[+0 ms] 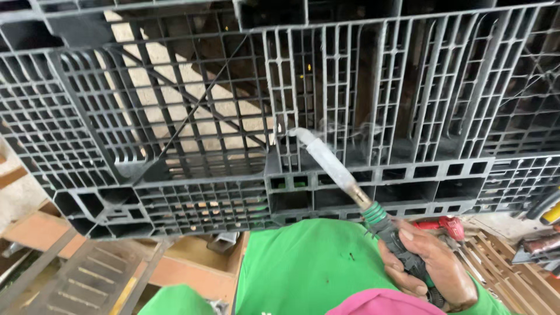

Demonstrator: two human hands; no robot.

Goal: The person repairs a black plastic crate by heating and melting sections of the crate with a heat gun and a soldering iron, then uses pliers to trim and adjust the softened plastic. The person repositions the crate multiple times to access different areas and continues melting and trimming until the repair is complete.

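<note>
Green sleeve (pixel 303 268) and a pink patch of cloth (pixel 382 303) fill the bottom of the view, closest to the lens. Largest item: black plastic pallet (pixel 175 116), standing on edge and filling nearly the whole frame; open grid ribbing, pale wall visible through the cells at upper left, solid block sections along its lower edge. Below the pallet at lower left, orange-brown wooden planks (pixel 35 230) and a dark metal grate (pixel 87 286). At lower right, slatted wood (pixel 496 251) with a red tool (pixel 443 224) lying on it, partly hidden behind the hand; more tools at the far right edge, too cropped to identify. Right hand (pixel 431 262) at bottom right, fingers (pixel 402 271) wrapped closed around the dark handle of a torch (pixel 350 184). Torch runs diagonally up and left from the hand: green ribbed collar just above the grip, then a metal neck, then a pale curved nozzle. Nozzle tip (pixel 291 133) sits against a vertical rib near the pallet's centre; contact looks likely but cannot be confirmed. Faint haze of smoke (pixel 344 125) just right of the tip. Left hand not in view.
</note>
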